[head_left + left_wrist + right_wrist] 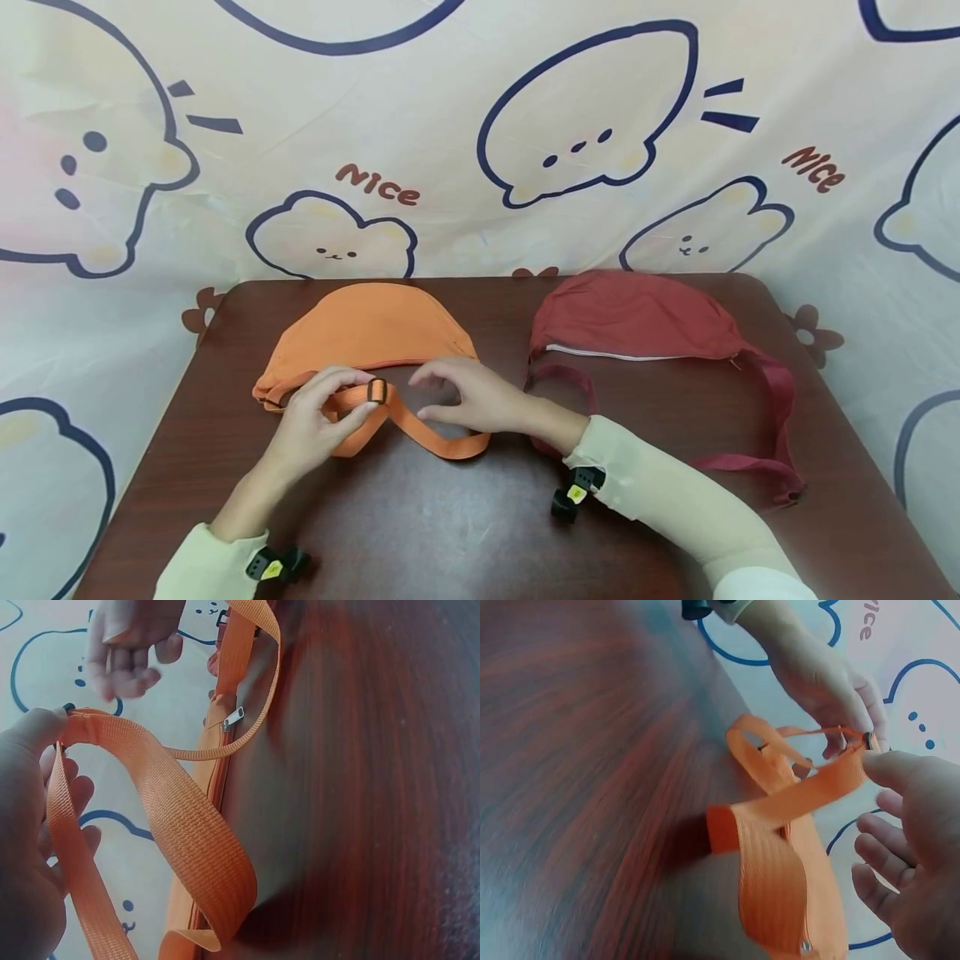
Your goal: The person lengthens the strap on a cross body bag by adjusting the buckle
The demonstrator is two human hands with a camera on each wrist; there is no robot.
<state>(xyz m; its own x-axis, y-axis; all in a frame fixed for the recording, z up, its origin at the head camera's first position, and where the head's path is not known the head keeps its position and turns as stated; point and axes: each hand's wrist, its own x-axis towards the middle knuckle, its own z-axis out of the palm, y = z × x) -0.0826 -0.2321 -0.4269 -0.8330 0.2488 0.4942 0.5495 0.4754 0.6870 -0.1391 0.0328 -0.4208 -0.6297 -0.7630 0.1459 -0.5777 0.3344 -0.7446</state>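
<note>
An orange waist bag (367,325) lies on the table with its rounded top toward the back. Between thumb and fingers, my left hand (307,425) pinches the orange strap (450,450) at its dark slide buckle (377,391). From there the webbing hangs in loops in front of the bag. To the right of the buckle is my right hand (483,396), its thumb and fingers apart with nothing between them. A silver zipper pull (235,716) shows on the bag in the left wrist view.
A dark red waist bag (637,312) lies at the back right, its strap (780,408) trailing toward the front. Under both bags is a dark brown wooden table (435,533). A cartoon-printed cloth (450,108) hangs behind it and at the sides.
</note>
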